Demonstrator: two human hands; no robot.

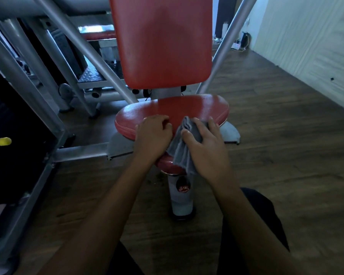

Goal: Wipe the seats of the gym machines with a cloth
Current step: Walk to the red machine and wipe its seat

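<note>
The left hand (153, 133) is bracing on the red seat (197, 105) at its 7 o'clock edge, fingers loosely clenched around nothing. At that hand's 3 o'clock the grey cloth (181, 149) is lying bunched on the seat and trailing over the front lip. The right hand (206, 143) is pressing it down, fingers released and flat. Being only pinned, the cloth is probably risking slipping free toward the floor (286, 155).

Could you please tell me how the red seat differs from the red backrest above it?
The backrest stands upright, tall and rectangular; the seat lies flat, wide and rounded. The right hand presses the grey cloth on the seat; the backrest is untouched. Both are glossy red.
</note>
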